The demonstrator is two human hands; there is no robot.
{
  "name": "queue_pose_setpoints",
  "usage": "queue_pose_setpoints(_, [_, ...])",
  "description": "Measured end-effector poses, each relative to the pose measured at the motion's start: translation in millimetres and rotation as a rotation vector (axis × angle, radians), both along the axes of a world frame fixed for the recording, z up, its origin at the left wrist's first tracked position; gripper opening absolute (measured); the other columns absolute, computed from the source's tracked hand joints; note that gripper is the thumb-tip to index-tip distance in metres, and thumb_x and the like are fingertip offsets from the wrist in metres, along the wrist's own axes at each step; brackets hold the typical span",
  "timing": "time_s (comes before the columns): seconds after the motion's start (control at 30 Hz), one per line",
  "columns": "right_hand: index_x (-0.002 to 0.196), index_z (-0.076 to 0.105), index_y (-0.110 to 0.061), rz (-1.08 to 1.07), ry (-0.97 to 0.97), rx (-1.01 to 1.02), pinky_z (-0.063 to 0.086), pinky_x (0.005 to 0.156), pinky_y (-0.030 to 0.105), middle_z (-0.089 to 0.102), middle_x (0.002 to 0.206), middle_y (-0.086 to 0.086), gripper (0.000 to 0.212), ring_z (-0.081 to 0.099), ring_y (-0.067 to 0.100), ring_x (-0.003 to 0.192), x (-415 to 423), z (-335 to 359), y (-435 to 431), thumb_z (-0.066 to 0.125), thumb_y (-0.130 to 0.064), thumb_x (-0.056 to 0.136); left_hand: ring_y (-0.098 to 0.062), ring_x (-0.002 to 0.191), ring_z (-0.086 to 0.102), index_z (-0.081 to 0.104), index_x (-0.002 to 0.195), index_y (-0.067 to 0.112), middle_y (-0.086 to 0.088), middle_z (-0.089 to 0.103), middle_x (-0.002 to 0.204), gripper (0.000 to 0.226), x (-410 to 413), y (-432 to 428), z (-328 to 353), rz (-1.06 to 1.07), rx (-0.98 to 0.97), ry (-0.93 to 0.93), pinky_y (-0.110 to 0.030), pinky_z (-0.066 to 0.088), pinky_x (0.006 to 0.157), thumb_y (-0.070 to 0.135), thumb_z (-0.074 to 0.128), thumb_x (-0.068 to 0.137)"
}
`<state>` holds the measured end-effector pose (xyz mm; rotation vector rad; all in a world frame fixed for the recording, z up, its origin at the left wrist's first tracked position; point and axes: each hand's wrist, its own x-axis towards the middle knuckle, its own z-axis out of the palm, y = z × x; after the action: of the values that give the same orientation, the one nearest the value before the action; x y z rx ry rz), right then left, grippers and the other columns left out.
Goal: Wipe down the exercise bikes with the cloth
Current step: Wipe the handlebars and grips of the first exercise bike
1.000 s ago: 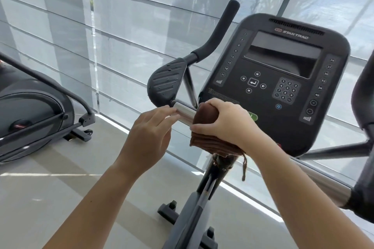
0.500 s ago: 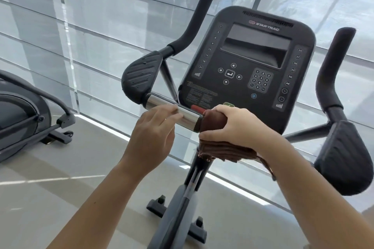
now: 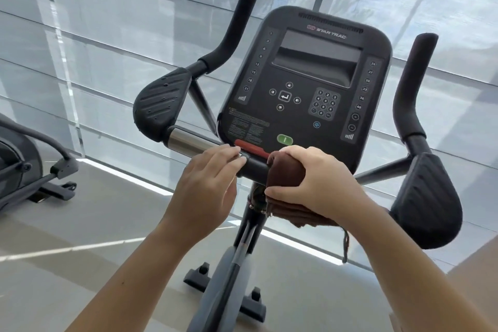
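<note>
A black exercise bike stands in front of me, with its console (image 3: 304,83) facing up. A handlebar crossbar (image 3: 188,140) runs below the console, chrome on the left and black at the middle. My right hand (image 3: 315,183) grips a folded brown cloth (image 3: 285,172) wrapped over the bar's middle, just under the console. The cloth's loose end hangs below my wrist. My left hand (image 3: 207,186) rests on the bar to the left of the cloth, fingers curled over it. Two padded elbow rests (image 3: 160,105) and upright grips flank the console.
Another black machine (image 3: 24,170) stands on the floor at the far left. A glass wall with translucent blinds (image 3: 113,35) runs behind the bike. The bike's post and base feet (image 3: 229,277) are below my hands, on a pale tiled floor.
My right hand has slid the cloth rightward along the bar, from the chrome section to the black middle. My left hand followed to the right. The view shifted, so the right grip is now in sight.
</note>
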<state>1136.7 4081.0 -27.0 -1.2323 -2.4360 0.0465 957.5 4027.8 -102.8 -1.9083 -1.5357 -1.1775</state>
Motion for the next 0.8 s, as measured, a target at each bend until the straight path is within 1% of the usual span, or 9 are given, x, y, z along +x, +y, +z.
queue_pose_setpoints(0.07, [0.114, 0.058, -0.027, -0.031, -0.027, 0.355, 0.047, 0.064, 0.031, 0.059, 0.093, 0.004, 0.066, 0.054, 0.024, 0.075, 6, -22, -10, 0.076, -0.051, 0.055, -0.03, 0.111, 0.055, 0.062, 0.108, 0.0, -0.016, 0.063, 0.114, 0.029, 3, 2, 0, -0.006, 0.006, 0.009, -0.041, 0.042, 0.096, 0.007, 0.049, 0.083])
queue_pose_setpoints(0.13, [0.111, 0.063, -0.014, -0.04, -0.049, 0.582, 0.049, 0.061, 0.034, 0.062, 0.094, 0.014, 0.068, 0.055, 0.03, 0.071, 14, -37, -17, 0.082, -0.043, 0.052, -0.03, 0.111, 0.055, 0.063, 0.106, 0.0, -0.016, 0.063, 0.113, 0.027, 8, 3, 0, -0.013, 0.018, 0.011, -0.04, 0.041, 0.095, 0.003, 0.053, 0.081])
queue_pose_setpoints(0.2, [0.112, 0.062, -0.019, -0.035, -0.031, 0.491, 0.046, 0.061, 0.031, 0.061, 0.095, 0.009, 0.068, 0.055, 0.027, 0.074, 22, -29, -16, 0.08, -0.047, 0.053, -0.031, 0.111, 0.055, 0.063, 0.106, 0.001, -0.016, 0.063, 0.113, 0.028, 14, 4, 0, -0.023, 0.018, 0.02, -0.041, 0.041, 0.095, 0.002, 0.054, 0.08])
queue_pose_setpoints(0.3, [0.108, 0.053, -0.045, -0.046, -0.034, -0.019, 0.044, 0.07, 0.028, 0.058, 0.091, -0.012, 0.06, 0.055, 0.013, 0.082, 39, 2, -5, 0.064, -0.065, 0.053, -0.03, 0.112, 0.054, 0.062, 0.108, 0.001, -0.016, 0.063, 0.113, 0.029, 26, 5, 2, -0.054, 0.008, 0.067, -0.041, 0.04, 0.098, 0.007, 0.048, 0.083])
queue_pose_setpoints(0.37, [0.104, 0.052, -0.048, -0.03, -0.035, -0.179, 0.048, 0.076, 0.03, 0.06, 0.092, -0.015, 0.056, 0.057, 0.008, 0.085, 53, 11, 1, 0.064, -0.066, 0.053, -0.03, 0.111, 0.055, 0.062, 0.108, 0.001, -0.016, 0.063, 0.111, 0.03, 34, 5, 3, -0.066, 0.006, 0.091, -0.041, 0.04, 0.098, 0.009, 0.046, 0.084])
queue_pose_setpoints(0.47, [0.113, 0.047, -0.048, -0.033, -0.077, -0.019, 0.043, 0.075, 0.027, 0.056, 0.098, -0.012, 0.061, 0.054, 0.011, 0.088, 65, 4, -6, 0.065, -0.063, 0.057, -0.031, 0.109, 0.057, 0.064, 0.105, 0.001, -0.016, 0.065, 0.109, 0.027, 46, 6, 6, -0.084, 0.015, 0.085, -0.044, 0.042, 0.096, 0.007, 0.05, 0.084])
queue_pose_setpoints(0.53, [0.124, 0.046, -0.04, -0.004, -0.097, 0.115, 0.04, 0.076, 0.026, 0.054, 0.105, -0.008, 0.07, 0.052, 0.015, 0.092, 74, -5, -15, 0.069, -0.057, 0.059, -0.032, 0.108, 0.058, 0.065, 0.104, 0.001, -0.016, 0.065, 0.108, 0.026, 54, 7, 9, -0.1, 0.029, 0.078, -0.045, 0.045, 0.094, 0.004, 0.055, 0.08])
queue_pose_setpoints(0.63, [0.128, 0.047, -0.032, 0.038, -0.093, 0.118, 0.04, 0.082, 0.026, 0.053, 0.118, -0.007, 0.077, 0.052, 0.016, 0.101, 90, -5, -18, 0.076, -0.049, 0.059, -0.032, 0.107, 0.058, 0.065, 0.103, 0.001, -0.016, 0.066, 0.107, 0.025, 67, 8, 12, -0.118, 0.05, 0.065, -0.046, 0.045, 0.093, 0.004, 0.057, 0.079])
queue_pose_setpoints(0.8, [0.123, 0.055, -0.02, -0.167, -0.064, 0.286, 0.046, 0.079, 0.037, 0.061, 0.107, 0.004, 0.073, 0.057, 0.025, 0.088, 89, -15, -29, 0.071, -0.055, 0.061, -0.03, 0.108, 0.057, 0.064, 0.105, 0.001, -0.015, 0.065, 0.109, 0.027, 84, 10, 8, -0.146, 0.034, 0.039, -0.045, 0.043, 0.095, 0.009, 0.049, 0.084])
